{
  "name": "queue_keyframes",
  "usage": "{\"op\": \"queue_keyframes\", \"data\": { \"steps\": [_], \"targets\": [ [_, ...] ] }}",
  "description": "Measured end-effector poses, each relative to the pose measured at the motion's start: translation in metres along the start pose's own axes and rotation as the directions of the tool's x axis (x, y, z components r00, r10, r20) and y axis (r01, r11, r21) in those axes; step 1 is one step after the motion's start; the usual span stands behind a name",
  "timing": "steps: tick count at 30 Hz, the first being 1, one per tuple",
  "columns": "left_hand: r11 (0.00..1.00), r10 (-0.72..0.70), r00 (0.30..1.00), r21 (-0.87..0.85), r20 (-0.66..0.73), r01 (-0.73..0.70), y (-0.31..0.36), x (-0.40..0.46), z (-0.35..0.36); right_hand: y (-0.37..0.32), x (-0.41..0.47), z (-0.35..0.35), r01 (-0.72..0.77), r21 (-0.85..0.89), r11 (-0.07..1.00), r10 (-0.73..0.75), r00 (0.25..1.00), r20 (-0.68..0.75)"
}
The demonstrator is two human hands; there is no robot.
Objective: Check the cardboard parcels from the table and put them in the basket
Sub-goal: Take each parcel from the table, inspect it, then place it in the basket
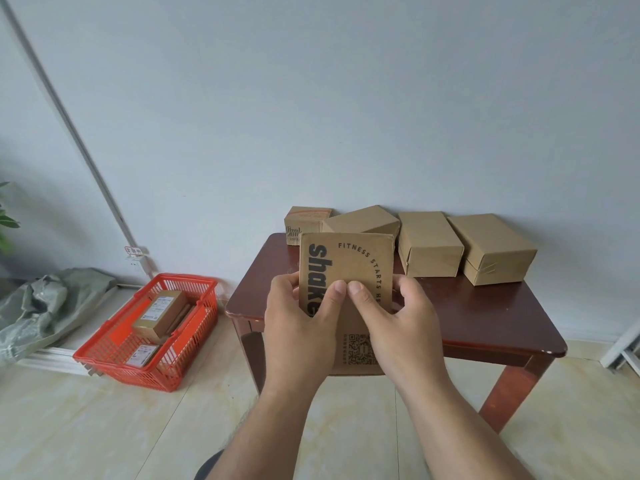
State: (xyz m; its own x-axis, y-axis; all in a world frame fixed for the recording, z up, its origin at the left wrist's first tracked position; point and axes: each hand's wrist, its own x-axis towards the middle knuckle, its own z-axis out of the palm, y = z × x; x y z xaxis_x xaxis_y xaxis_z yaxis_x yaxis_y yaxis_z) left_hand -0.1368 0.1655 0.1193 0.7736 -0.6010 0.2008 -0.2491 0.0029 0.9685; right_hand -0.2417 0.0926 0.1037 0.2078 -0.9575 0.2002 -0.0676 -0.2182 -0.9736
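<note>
While floor-bound, basket [173, 344] with parcels [160, 313]

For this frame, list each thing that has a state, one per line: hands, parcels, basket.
Left hand: gripping the printed parcel.
Right hand: gripping the same parcel.
Printed parcel: held upright above the table's near edge.
Four parcels: resting closed on the table.
Red basket: on the floor, holding parcels.

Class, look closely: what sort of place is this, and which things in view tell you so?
Probably a plain room used for sorting parcels: taped cardboard boxes on a small wooden table, and a red basket of labelled parcels on the tiled floor.
</note>
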Motion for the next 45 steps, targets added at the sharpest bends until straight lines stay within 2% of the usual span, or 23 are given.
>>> {"op": "queue_keyframes", "data": {
  "steps": [5,9,19,26,34,41,45],
  "targets": [
    [0.999,0.016,0.999,-0.049,0.029,-0.015,0.0,-0.006,0.003,-0.011,0.003,-0.003,-0.008,0.004,1.0,0.008,1.0,-0.022],
    [0.997,0.073,0.997,-0.018,0.015,-0.072,0.007,0.001,-0.002,-0.011,-0.005,-0.001,0.05,-0.018,0.999,-0.051,0.999,-0.003],
    [0.998,0.07,0.998,0.007,0.008,-0.07,0.009,-0.006,-0.002,-0.02,0.0,-0.007,0.065,-0.005,0.998,-0.065,0.998,0.013],
    [0.994,0.047,0.999,-0.099,0.009,-0.046,0.018,0.0,-0.007,-0.018,-0.009,-0.004,0.097,0.013,0.995,-0.097,0.995,-0.004],
    [0.994,0.091,0.994,-0.06,0.062,-0.087,0.014,-0.01,-0.004,-0.028,0.001,-0.006,0.054,0.037,0.998,-0.053,0.998,-0.038],
    [0.993,0.079,0.997,-0.088,0.013,-0.078,0.019,-0.002,-0.01,-0.02,-0.011,-0.001,0.075,0.031,0.997,-0.074,0.997,-0.016],
    [0.993,0.043,0.998,-0.109,0.039,-0.039,0.018,-0.008,-0.009,-0.022,-0.01,-0.002,0.036,0.062,0.997,-0.036,0.999,-0.001]
  ]
}}
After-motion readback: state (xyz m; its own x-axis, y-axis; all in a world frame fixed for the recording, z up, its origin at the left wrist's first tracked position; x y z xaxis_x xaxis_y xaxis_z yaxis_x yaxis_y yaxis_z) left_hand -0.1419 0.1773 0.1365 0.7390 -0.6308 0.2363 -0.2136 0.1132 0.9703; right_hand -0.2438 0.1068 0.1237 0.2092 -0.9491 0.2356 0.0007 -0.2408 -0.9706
